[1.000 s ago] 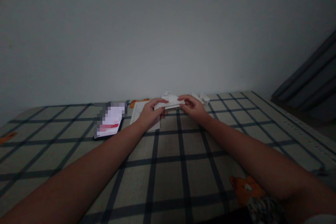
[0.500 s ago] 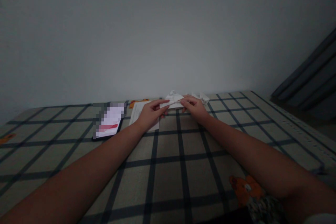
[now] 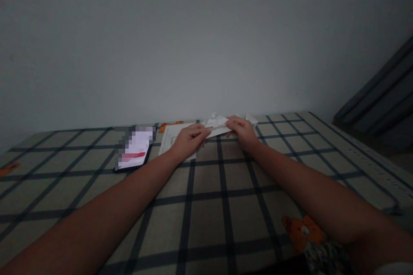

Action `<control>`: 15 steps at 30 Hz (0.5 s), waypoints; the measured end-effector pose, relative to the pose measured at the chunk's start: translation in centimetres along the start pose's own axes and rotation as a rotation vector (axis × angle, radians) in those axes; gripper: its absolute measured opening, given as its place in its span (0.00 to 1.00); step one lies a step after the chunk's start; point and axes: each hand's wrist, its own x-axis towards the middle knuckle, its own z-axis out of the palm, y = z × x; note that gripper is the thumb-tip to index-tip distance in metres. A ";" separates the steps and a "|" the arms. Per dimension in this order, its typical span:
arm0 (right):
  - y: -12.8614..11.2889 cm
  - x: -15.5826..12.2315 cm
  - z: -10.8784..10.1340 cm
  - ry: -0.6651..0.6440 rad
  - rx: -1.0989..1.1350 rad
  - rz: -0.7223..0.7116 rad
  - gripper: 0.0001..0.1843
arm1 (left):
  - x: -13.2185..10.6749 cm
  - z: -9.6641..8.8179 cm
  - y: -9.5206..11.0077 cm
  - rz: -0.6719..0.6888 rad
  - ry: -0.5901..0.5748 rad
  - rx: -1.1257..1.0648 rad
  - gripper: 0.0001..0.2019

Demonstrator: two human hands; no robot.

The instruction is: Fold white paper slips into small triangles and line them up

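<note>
Head cam, dim light. The upper half of my feed is a plain grey wall (image 3: 206,43). Below it a checked cover (image 3: 226,206), pale with dark grid lines, runs to the wall. It has a printed orange bear (image 3: 301,230) near my right forearm.

A dark slanted panel (image 3: 380,103) sits at the right edge, off the cover. I can't tell what it is.

Both forearms come in from the bottom corners and meet near the far edge of the cover.

A phone (image 3: 134,149) lies flat on the cover left of the hands, screen lit and content blurred. Between the phone and the hands lies a flat white sheet (image 3: 171,136). The heel of the left hand rests over its right part.

The left hand (image 3: 189,141) is curled, thumb and fingertips pinched on the left end of a folded paper (image 3: 217,123). The right hand (image 3: 242,132) is curled too, fingers closed on the right end of the same paper.

The folded paper is small and white with faint print. It spans the gap between the two hands, just above the cover, close to the wall and just right of the white sheet. I can't tell if its underside touches the cover.

Smallest item: a crumpled scrap (image 3: 251,119) of white paper on the cover, just behind the right hand.
</note>
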 end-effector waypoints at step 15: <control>-0.8 -0.4 0.3 -0.199 -0.422 -0.110 0.11 | 0.6 0.6 -0.6 -0.237 -0.101 -0.381 0.24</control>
